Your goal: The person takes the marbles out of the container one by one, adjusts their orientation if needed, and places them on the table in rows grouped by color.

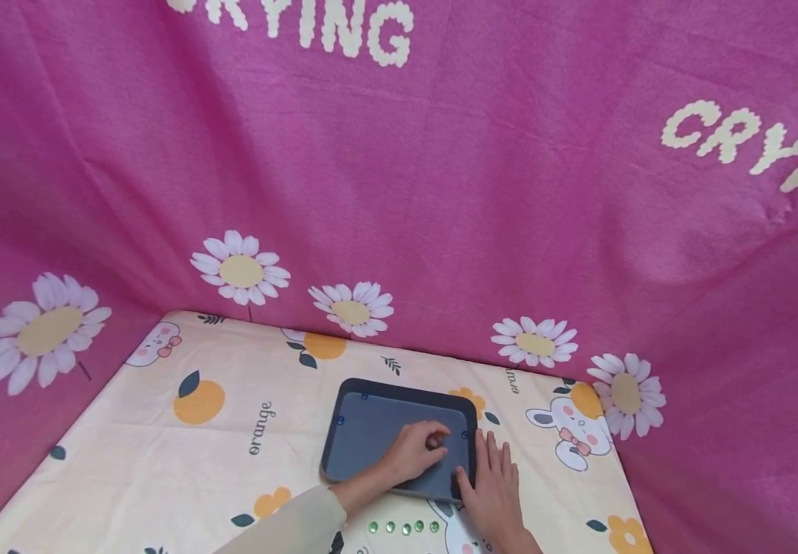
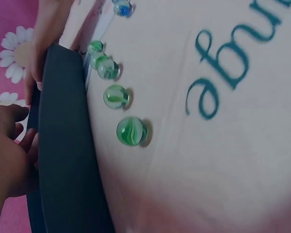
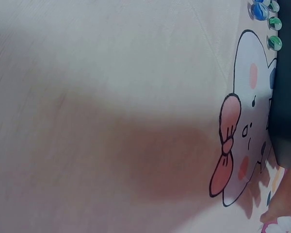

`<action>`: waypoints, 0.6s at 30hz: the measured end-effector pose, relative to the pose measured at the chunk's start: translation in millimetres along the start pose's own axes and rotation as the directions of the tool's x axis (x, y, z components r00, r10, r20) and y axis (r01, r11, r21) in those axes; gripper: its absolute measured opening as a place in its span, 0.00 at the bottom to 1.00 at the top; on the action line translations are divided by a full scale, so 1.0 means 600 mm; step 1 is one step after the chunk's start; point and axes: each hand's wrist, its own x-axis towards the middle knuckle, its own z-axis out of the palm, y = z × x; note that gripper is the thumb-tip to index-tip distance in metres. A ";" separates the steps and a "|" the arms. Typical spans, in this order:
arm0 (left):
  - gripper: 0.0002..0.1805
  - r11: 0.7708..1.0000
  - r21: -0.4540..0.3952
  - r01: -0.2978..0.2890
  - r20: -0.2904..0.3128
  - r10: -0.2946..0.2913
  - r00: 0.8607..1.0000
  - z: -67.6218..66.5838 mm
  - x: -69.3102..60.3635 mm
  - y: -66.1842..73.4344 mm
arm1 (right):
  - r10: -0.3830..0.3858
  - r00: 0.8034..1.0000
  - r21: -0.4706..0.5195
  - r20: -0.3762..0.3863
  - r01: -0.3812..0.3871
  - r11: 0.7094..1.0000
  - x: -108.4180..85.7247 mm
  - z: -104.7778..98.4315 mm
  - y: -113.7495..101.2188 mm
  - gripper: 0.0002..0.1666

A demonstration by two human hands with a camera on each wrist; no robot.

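Note:
A dark grey rectangular tray [image 1: 371, 442] lies on the patterned cloth, with small blue marbles near its edges, such as one blue marble [image 1: 365, 396] at the far left corner. My left hand [image 1: 415, 452] is over the tray's right half, fingers curled toward the thumb. Whether anything sits between those fingertips is hidden. In the left wrist view the left hand [image 2: 9, 155] shows past the tray wall [image 2: 68, 141]. My right hand [image 1: 495, 488] rests with spread, straight fingers along the tray's right rim. Several green marbles [image 1: 407, 528] line up in front of the tray.
A blue marble [image 3: 260, 11] lies on the cloth beside the green marbles [image 3: 274, 43] in the right wrist view. The cloth [image 1: 163, 469] carries printed oranges, rabbits and flowers. Pink fabric [image 1: 440, 192] hangs behind and at both sides.

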 end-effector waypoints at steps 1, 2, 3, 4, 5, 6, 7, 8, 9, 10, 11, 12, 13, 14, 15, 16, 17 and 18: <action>0.16 1.000 0.022 0.002 0.009 -0.003 1.000 0.003 0.004 -0.002 | 0.001 1.000 0.002 0.003 -0.001 1.000 0.001 -0.001 0.000 0.48; 0.17 0.999 0.041 0.004 0.018 -0.005 1.000 0.006 0.008 -0.003 | 0.003 1.000 0.004 0.005 -0.003 1.000 0.002 -0.001 0.001 0.48; 0.17 0.998 0.054 0.010 0.028 -0.012 1.000 0.009 0.013 -0.004 | 0.007 1.000 0.004 0.010 -0.007 1.000 0.002 -0.002 0.001 0.48; 0.18 0.998 0.064 0.021 0.038 -0.024 0.999 0.011 0.015 -0.007 | 0.010 1.000 0.004 0.015 -0.010 1.000 0.001 -0.002 0.001 0.48; 0.18 0.997 0.072 0.030 0.046 -0.033 0.998 0.013 0.018 -0.009 | 0.013 1.000 0.006 0.022 -0.013 1.000 0.001 -0.002 0.001 0.48; 0.18 0.996 0.077 0.034 0.051 -0.038 0.998 0.015 0.021 -0.011 | 0.014 1.000 0.006 0.023 -0.014 1.000 0.000 -0.001 0.001 0.48; 0.18 0.996 0.080 0.037 0.054 -0.041 0.998 0.018 0.024 -0.012 | 0.015 1.000 0.005 0.026 -0.015 1.000 0.000 0.000 0.001 0.48; 0.18 0.996 0.080 0.038 0.056 -0.043 0.998 0.020 0.026 -0.013 | 0.015 1.000 0.006 0.025 -0.015 1.000 0.000 0.000 0.002 0.48; 0.18 0.996 0.080 0.041 0.059 -0.046 0.997 0.022 0.029 -0.013 | 0.015 1.000 0.005 0.024 -0.015 1.000 0.000 0.000 0.002 0.48; 0.18 0.996 0.079 0.043 0.061 -0.048 0.997 0.023 0.031 -0.012 | 0.014 1.000 0.006 0.023 -0.014 1.000 0.000 0.000 0.001 0.48; 0.18 0.996 0.084 0.043 0.063 -0.048 0.997 0.025 0.033 -0.011 | 0.015 1.000 0.007 0.023 -0.015 1.000 0.001 0.000 0.001 0.48; 0.18 0.995 0.086 0.043 0.065 -0.049 0.997 0.027 0.034 -0.010 | 0.013 1.000 0.007 0.021 -0.013 1.000 0.001 0.000 0.001 0.48; 0.18 0.995 0.086 0.044 0.067 -0.050 0.997 0.029 0.036 -0.009 | 0.013 1.000 0.009 0.021 -0.013 1.000 0.001 -0.001 0.001 0.48; 0.18 0.995 0.091 0.045 0.069 -0.051 0.996 0.032 0.038 -0.008 | 0.013 1.000 0.011 0.021 -0.013 1.000 0.001 -0.001 0.001 0.48; 0.18 0.994 0.094 0.046 0.071 -0.053 0.996 0.034 0.040 -0.007 | 0.012 1.000 0.011 0.020 -0.012 1.000 0.001 -0.001 0.001 0.48; 0.18 0.994 0.103 0.044 0.070 -0.052 0.996 0.036 0.042 -0.006 | 0.012 1.000 0.013 0.022 -0.013 1.000 0.001 -0.001 0.001 0.48; 0.18 0.993 0.108 0.039 0.068 -0.047 0.997 0.039 0.044 -0.005 | 0.011 1.000 0.015 0.020 -0.011 1.000 0.001 -0.001 0.001 0.48; 0.18 0.993 0.112 0.039 0.066 -0.047 0.997 0.041 0.047 -0.004 | 0.009 1.000 0.016 0.017 -0.009 1.000 0.001 -0.001 0.000 0.48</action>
